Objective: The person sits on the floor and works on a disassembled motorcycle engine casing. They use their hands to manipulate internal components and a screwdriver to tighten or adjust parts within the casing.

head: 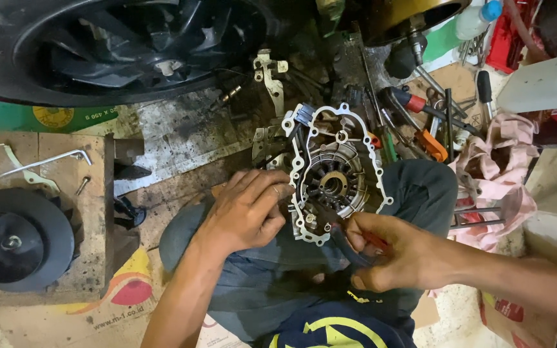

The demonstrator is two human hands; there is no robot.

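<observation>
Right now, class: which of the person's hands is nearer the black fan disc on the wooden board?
Left. The left hand rests against the engine cover, on the side towards the black fan disc. The right hand is beyond the cover's lower edge, farther away.

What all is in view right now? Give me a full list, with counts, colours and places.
engine cover: one, silver-grey metal, centre, resting on the lap
wheel: one, black, top left
fan disc: one, black, on the board at left
wooden board: one, brown, left
bent rod: one, silver, on the board
loose tools: several, red, orange and black handles, upper right of the cover
rag: one, pink, right
jug: one, white, top right
bottle: one, white with blue cap, top right
left hand: one, steadying the cover's left edge
right hand: one, pinching a thin red-handled tool at the cover's lower edge
</observation>
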